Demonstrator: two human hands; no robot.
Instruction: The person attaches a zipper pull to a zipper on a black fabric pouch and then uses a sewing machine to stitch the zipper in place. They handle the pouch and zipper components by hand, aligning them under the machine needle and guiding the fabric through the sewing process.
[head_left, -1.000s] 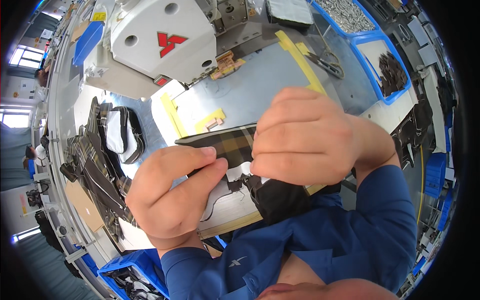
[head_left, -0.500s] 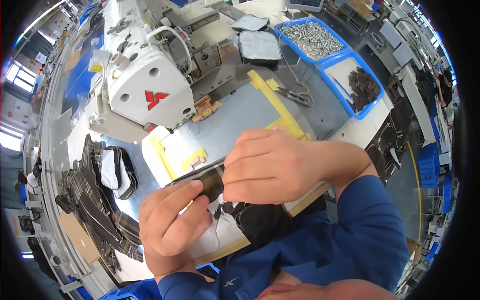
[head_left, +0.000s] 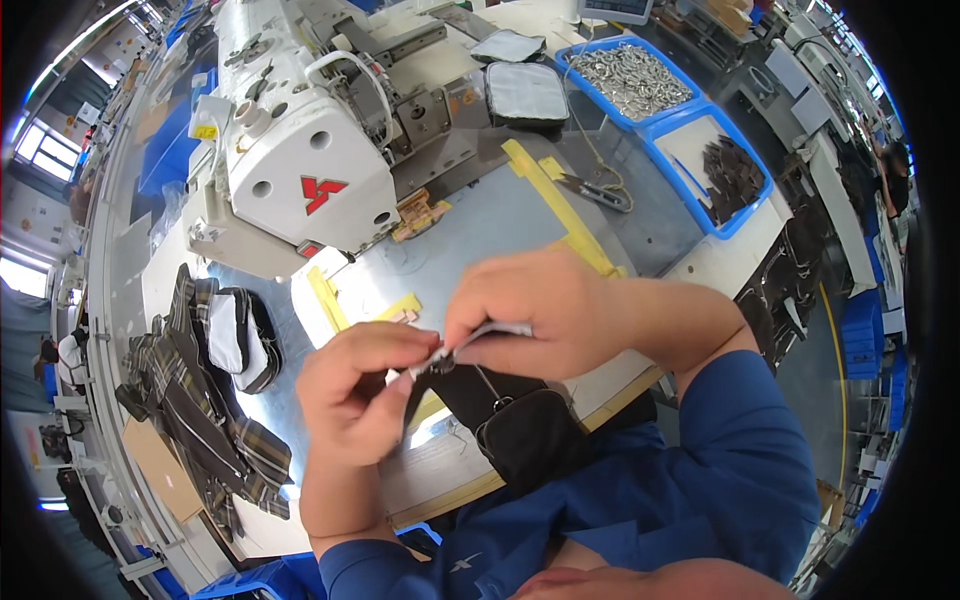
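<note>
Head view: between the left hand [head_left: 352, 395] and right hand [head_left: 548, 315], the black fabric piece [head_left: 538, 440] runs toward the table's near edge [head_left: 450, 508], upper end partly hidden. Beyond, left to right, are plaid fabric [head_left: 262, 455], a sewing machine [head_left: 300, 175], scissors [head_left: 592, 194] and a blue tray [head_left: 764, 182]. Left fingers [head_left: 395, 342] pinch a pale edge [head_left: 393, 377]; right fingers [head_left: 500, 290] clamp a whitish strip [head_left: 502, 328].

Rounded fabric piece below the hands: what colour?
Black: the rounded fabric piece, best in head view.
</note>
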